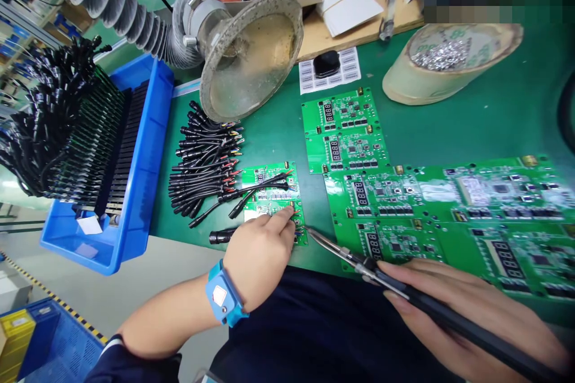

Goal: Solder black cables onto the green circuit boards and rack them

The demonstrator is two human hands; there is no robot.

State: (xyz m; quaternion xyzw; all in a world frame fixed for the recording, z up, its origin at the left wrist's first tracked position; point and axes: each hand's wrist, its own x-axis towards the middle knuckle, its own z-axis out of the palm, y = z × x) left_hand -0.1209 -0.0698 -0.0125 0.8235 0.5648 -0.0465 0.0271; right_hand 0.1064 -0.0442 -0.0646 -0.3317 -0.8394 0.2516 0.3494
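My left hand (263,254), with a blue wrist strap (224,294), presses its closed fingers on the wire end of a black cable (221,236). That wire end lies on a small green circuit board (250,215); my fingertips cover part of it. My right hand (485,302) grips a soldering iron (344,253) by its black handle. The iron's tip is beside the coloured wires at the board's right edge; whether they touch I cannot tell. Two loose black cables (238,208) cross the same board. To its left lies a pile of black cables (193,182) with bared coloured ends.
A fume extraction hood (251,66) hangs over the back of the green mat. Several circuit boards (350,143) spread to the right. A cut tube (417,93) holds silvery bits. At left, a blue bin (135,203) contains boards and cables.
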